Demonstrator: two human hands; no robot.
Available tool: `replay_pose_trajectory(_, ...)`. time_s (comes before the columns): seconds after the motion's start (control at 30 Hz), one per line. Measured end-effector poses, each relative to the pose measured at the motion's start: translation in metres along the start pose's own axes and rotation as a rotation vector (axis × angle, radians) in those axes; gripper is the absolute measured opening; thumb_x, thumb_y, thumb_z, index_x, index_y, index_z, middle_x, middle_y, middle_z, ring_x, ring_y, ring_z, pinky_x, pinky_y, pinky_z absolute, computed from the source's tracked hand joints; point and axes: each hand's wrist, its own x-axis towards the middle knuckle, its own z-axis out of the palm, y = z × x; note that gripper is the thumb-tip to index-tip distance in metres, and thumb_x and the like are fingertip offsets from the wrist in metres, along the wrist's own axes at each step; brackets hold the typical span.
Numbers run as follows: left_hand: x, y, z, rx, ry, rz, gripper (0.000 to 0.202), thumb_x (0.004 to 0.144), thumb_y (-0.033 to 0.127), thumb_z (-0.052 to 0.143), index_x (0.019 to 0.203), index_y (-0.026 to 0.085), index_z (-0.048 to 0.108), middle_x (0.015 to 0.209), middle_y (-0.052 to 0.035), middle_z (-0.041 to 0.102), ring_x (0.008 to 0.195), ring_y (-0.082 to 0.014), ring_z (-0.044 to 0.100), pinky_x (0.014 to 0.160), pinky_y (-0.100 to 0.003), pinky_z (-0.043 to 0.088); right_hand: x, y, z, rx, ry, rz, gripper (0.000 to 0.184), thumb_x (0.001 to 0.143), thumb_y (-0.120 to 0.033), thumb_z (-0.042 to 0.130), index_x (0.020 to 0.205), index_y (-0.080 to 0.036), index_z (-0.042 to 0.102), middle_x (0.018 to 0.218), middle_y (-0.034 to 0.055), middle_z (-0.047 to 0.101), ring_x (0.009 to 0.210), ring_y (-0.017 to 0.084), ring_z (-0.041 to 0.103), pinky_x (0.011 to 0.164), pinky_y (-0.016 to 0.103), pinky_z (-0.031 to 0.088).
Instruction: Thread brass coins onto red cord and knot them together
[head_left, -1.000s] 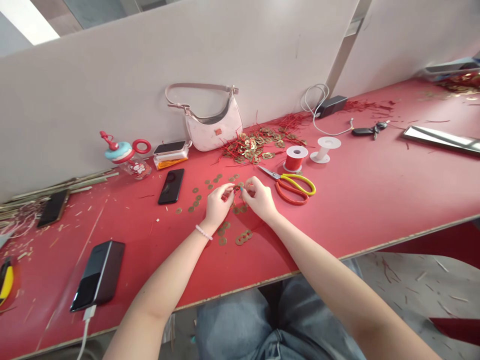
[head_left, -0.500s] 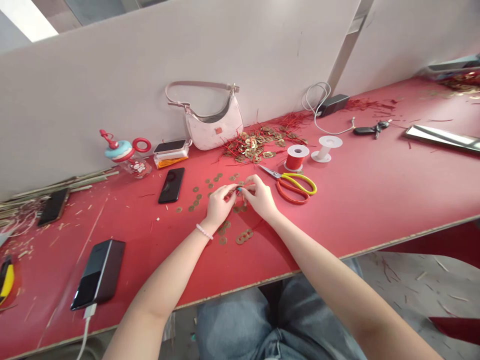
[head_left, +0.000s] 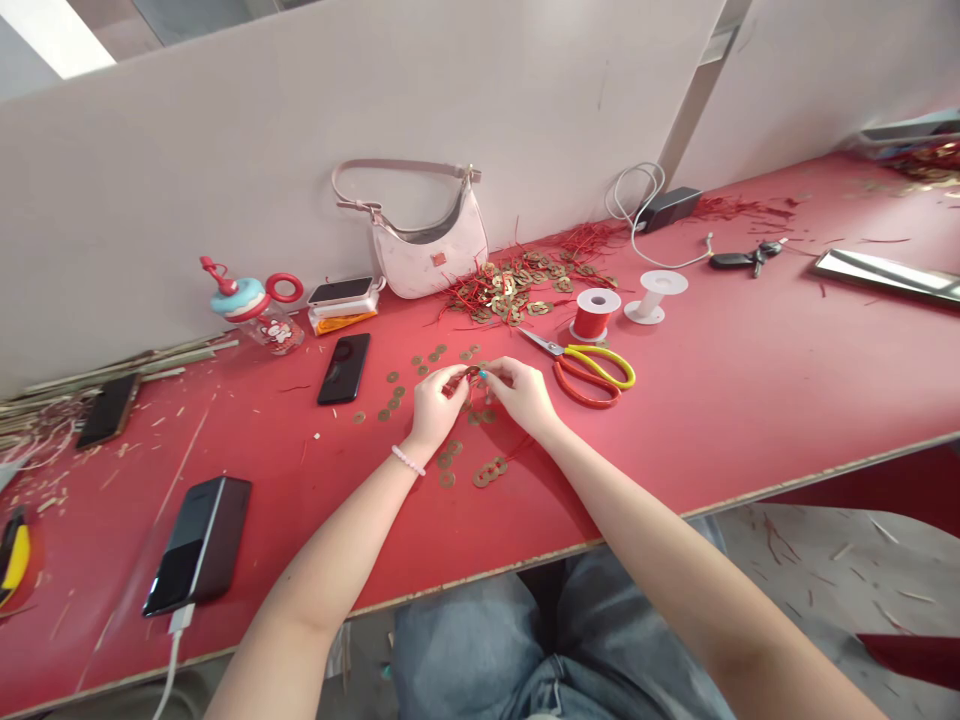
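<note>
My left hand (head_left: 436,408) and my right hand (head_left: 525,396) meet over the red table, fingertips pinched together. Between them is a bronze-coloured holed coin (head_left: 472,371) with a bit of red cord, partly covered by the fingers. Both hands are closed on it. Just below lie a small chain of coins tied with red cord (head_left: 490,472) and several loose coins (head_left: 448,462). More loose coins (head_left: 394,403) are scattered to the left of my left hand. Scissors (head_left: 596,375) with one yellow and one red handle lie open to the right of my right hand.
Behind the hands is a heap of corded coins (head_left: 510,285) before a pale pink handbag (head_left: 431,255). A red cord spool (head_left: 592,318) and a bare white spool (head_left: 651,300) stand right. Left are a phone (head_left: 345,368), a cup (head_left: 262,312) and a power bank (head_left: 214,535).
The fingers of both hands have shifted slightly around the coin, and the right fingertips sit a little lower. More of the coin and red cord shows between them.
</note>
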Motion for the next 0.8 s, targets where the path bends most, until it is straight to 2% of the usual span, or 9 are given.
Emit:
replay_pose_trajectory(0.1,0.0005,0.0007,-0.0009,0.002,0.0,-0.012,0.017,0.078,0.016,0.054,0.092,0.014,0.065,0.085,-0.0073,0.069,0.069,-0.0137,0.063,0.062,-0.025,0.052,0.0015,0.0016,-0.0008,-0.026,0.026,-0.009,0.013,0.077,-0.028,0.049,0.076,-0.018,0.057,0.064,0.0008,0.063,0.05,0.012,0.058,0.055,0.024,0.045)
replay_pose_trajectory(0.27,0.0001,0.0001,0.0001,0.021,0.001,0.023,0.016,0.078,0.016,0.055,0.09,0.014,0.065,0.085,-0.0068,0.069,0.069,-0.0137,0.063,0.063,-0.025,0.052,0.0027,0.0043,-0.0008,-0.05,0.072,-0.054,0.016,0.074,-0.026,0.052,0.082,-0.018,0.063,0.073,0.0026,0.066,0.06,0.013,0.06,0.061,0.026,0.047)
replay_pose_trajectory(0.4,-0.0008,-0.0003,0.0007,0.008,-0.01,0.031,0.017,0.078,0.015,0.054,0.092,0.015,0.065,0.086,-0.0069,0.069,0.07,-0.0137,0.064,0.064,-0.025,0.053,0.0036,0.005,-0.0002,-0.045,0.093,-0.063,0.017,0.073,-0.025,0.051,0.081,-0.017,0.064,0.075,0.0032,0.066,0.061,0.014,0.059,0.06,0.026,0.047)
replay_pose_trajectory(0.63,-0.0002,0.0074,-0.0049,0.015,-0.051,0.087,0.024,0.081,0.015,0.052,0.102,0.018,0.063,0.102,-0.0063,0.067,0.095,-0.0166,0.062,0.085,-0.031,0.05,0.0073,0.0065,-0.0042,-0.009,0.184,-0.114,0.017,0.073,-0.026,0.051,0.08,-0.017,0.064,0.079,0.0041,0.065,0.071,0.014,0.058,0.066,0.026,0.046)
replay_pose_trajectory(0.8,-0.0006,0.0066,-0.0054,0.026,-0.015,0.084,0.017,0.081,0.02,0.053,0.094,0.018,0.065,0.095,-0.0062,0.068,0.089,-0.017,0.064,0.082,-0.031,0.051,0.0072,0.0047,-0.0045,0.033,0.14,-0.1,0.014,0.07,-0.024,0.053,0.076,-0.016,0.063,0.075,0.0034,0.062,0.069,0.013,0.057,0.065,0.026,0.046)
